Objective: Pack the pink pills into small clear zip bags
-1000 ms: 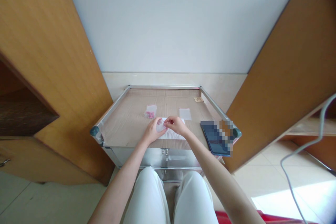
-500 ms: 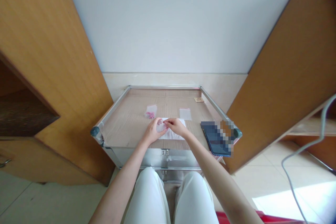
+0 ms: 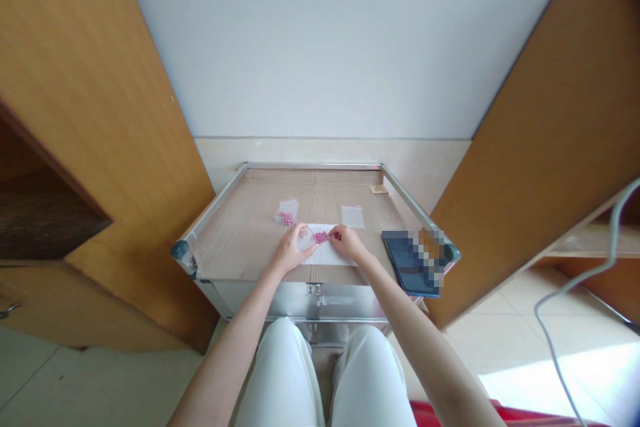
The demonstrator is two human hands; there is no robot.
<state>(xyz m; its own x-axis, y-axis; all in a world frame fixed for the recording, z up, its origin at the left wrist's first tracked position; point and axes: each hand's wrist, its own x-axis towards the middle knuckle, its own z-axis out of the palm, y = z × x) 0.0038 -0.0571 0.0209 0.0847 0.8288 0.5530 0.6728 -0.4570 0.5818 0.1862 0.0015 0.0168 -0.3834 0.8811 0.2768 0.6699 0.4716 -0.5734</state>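
Note:
My left hand (image 3: 290, 249) is closed on a small clear plastic bag (image 3: 305, 241), thumb in front and fingers behind. A cluster of pink beads (image 3: 321, 237) lies at the bag's right side, over a white sheet (image 3: 330, 256). The fingertips of my right hand (image 3: 347, 243) pinch the right end of the beads; whether these are strung together is too small to tell. Just beyond my left hand is another clear bag (image 3: 287, 211) with pink beads in it. A flat clear bag (image 3: 353, 217) rests behind my right hand.
A dark tablet-like object (image 3: 407, 263), partly pixelated, lies at the right of the cardboard-covered table top (image 3: 225, 247). A small tan card (image 3: 379, 189) is at the back right. Metal rails edge the table, with wooden cabinets on both sides and a grey cable at right.
My right hand has moved to the right, away from my left hand. The pink beads now show between the hands, outside the bag's middle. My left hand has stayed nearly still.

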